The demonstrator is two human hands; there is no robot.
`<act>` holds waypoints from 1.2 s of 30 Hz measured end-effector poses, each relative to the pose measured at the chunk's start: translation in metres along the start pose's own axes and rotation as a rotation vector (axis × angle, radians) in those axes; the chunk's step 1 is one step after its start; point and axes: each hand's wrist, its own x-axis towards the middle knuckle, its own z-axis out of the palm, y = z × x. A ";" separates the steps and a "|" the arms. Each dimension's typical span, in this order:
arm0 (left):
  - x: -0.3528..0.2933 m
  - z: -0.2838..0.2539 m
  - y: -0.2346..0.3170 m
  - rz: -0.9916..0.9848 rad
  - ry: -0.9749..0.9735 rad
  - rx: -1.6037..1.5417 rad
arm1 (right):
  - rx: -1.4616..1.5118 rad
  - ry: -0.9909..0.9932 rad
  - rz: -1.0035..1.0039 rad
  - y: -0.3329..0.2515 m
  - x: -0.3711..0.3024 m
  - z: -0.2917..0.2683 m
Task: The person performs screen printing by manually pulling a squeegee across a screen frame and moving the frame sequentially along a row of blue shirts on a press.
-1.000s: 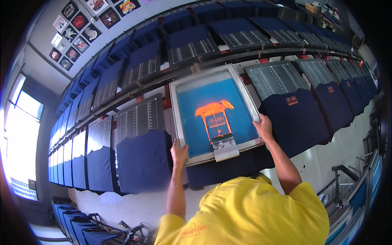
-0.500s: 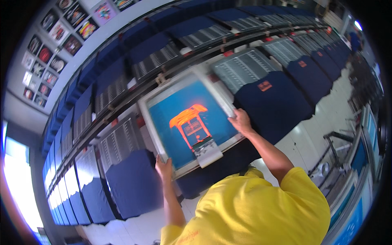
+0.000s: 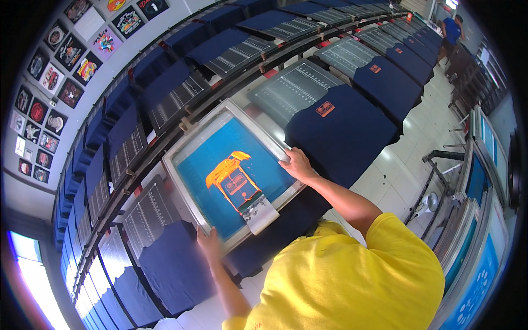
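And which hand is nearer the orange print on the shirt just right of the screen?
Right. The right hand holds the frame at its right side, below the print in view; the left hand holds the frame's left side, farther off.

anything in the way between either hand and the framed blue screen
Nothing visible: the left hand and right hand are directly on opposite sides of the framed blue screen. The pale squeegee lies across its near edge, clear of both hands.
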 end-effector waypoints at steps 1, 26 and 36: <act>-0.002 -0.001 0.003 -0.012 -0.009 0.000 | 0.004 -0.003 0.000 0.000 0.000 0.000; -0.095 0.008 0.025 0.167 0.334 0.134 | -0.264 0.153 -0.276 0.014 -0.018 -0.070; -0.104 0.004 0.016 0.255 0.339 0.118 | -0.604 0.055 -0.010 0.072 -0.005 -0.081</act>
